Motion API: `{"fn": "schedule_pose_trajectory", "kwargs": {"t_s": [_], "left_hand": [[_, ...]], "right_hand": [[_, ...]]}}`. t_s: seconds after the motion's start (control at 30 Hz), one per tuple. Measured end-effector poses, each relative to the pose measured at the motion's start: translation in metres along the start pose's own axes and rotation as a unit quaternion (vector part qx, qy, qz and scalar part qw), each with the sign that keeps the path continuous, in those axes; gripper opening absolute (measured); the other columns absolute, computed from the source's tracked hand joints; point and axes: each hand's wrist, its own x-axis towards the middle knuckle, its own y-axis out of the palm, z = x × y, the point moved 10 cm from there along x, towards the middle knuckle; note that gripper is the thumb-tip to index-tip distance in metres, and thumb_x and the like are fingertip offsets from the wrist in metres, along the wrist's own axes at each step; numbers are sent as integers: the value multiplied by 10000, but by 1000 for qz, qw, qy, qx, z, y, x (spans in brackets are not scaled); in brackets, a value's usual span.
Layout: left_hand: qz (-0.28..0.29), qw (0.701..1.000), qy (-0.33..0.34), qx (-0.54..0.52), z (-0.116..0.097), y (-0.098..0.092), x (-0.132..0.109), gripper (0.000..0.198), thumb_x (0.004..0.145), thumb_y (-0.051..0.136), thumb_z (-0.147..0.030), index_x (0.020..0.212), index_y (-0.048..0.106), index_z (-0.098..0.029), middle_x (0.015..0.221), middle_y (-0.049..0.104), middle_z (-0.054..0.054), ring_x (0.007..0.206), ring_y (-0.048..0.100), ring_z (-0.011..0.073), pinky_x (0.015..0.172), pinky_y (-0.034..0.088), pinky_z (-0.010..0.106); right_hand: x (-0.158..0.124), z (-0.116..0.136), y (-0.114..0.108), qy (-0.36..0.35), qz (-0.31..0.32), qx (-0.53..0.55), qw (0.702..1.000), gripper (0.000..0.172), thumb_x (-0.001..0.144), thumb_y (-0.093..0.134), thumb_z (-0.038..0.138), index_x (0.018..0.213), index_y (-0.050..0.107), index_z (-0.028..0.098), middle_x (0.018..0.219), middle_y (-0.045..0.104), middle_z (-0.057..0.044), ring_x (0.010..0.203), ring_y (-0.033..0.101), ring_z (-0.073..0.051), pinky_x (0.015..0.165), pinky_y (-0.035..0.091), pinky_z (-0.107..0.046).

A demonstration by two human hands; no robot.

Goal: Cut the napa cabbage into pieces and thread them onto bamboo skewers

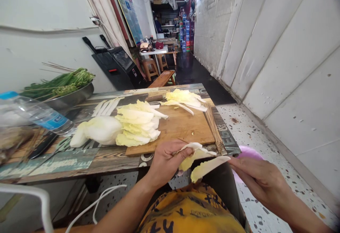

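Note:
My left hand (pixel 168 156) is closed on folded napa cabbage pieces (pixel 198 155), and a thin skewer tip shows above its knuckles. Between the thumb and fingers of my right hand (pixel 261 172) is the white end of a single cabbage strip (pixel 209 167), its yellow leafy end pointing left. Both hands are over my lap, just in front of the wooden cutting board (pixel 183 126). Cut cabbage leaves (pixel 138 123) are stacked on the board's left side, more leaves (pixel 186 100) lie at its far right corner. Bamboo skewers (pixel 213 128) lie along its right edge.
Left of the board are a cabbage head (pixel 102 129), white strips (pixel 107 107), scissors (pixel 63 143), a black-handled knife (pixel 44 146) and a water bottle (pixel 50 117). A metal bowl (pixel 77 96) holds skewered greens. A pink basin (pixel 248 153) stands on the floor at right.

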Motion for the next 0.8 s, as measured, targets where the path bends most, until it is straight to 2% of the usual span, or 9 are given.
{"fn": "schedule_pose_trajectory", "kwargs": {"t_s": [0.1, 0.2, 0.33, 0.47, 0.63, 0.7, 0.8], "left_hand": [[-2, 1000, 3, 6, 6, 0, 2, 142, 794, 648, -297, 807, 770, -226, 821, 723, 49, 793, 651, 203, 719, 507, 281], [-39, 999, 16, 18, 11, -10, 4, 170, 764, 671, -226, 912, 753, -226, 958, 721, 52, 934, 636, 210, 863, 482, 304], [-105, 990, 82, 42, 6, -23, 2, 296, 702, 655, -96, 951, 742, -230, 924, 705, 37, 894, 626, 191, 848, 482, 291], [-139, 980, 130, 58, -4, -28, -1, 314, 706, 654, -95, 965, 739, -250, 1020, 666, 39, 969, 611, 196, 865, 480, 285], [-117, 971, 188, 87, -16, -24, -3, 354, 761, 655, -130, 1073, 701, -291, 1123, 625, 53, 1025, 591, 201, 912, 462, 327], [-97, 963, 225, 108, -24, -23, -7, 321, 774, 649, -132, 1037, 714, -305, 1155, 631, 60, 1065, 576, 215, 939, 446, 363], [-20, 963, 252, 92, -32, -15, -10, 199, 807, 631, -192, 931, 745, -298, 1075, 696, 68, 1069, 592, 241, 961, 430, 420]], "right_hand": [[-3, 0, 2, -11, -19, -39, 999, 405, 892, 498, 94, 1259, 563, 252, 871, 729, -23, 710, 690, -148, 564, 537, -222], [-8, 4, 0, -33, -44, -122, 991, 495, 875, 511, 64, 1336, 501, 243, 830, 717, -31, 745, 683, -174, 604, 531, -259], [-15, 18, 1, -108, -58, -180, 976, 517, 900, 465, 89, 1399, 432, 221, 828, 718, -36, 692, 652, -167, 616, 510, -289], [-20, 19, 13, -139, -33, -202, 969, 445, 925, 407, 116, 1353, 493, 201, 837, 722, -41, 669, 635, -152, 654, 507, -296], [-22, 16, 20, -144, -23, -192, 970, 442, 906, 439, 94, 1339, 508, 155, 844, 718, -59, 719, 648, -172, 693, 509, -317], [-19, 15, 15, -136, -35, -183, 973, 468, 898, 463, 88, 1360, 484, 159, 838, 719, -56, 703, 649, -165, 681, 514, -306], [-13, 18, 4, -128, -55, -153, 978, 517, 876, 506, 72, 1378, 460, 184, 832, 725, -46, 694, 665, -163, 649, 527, -284]]}}
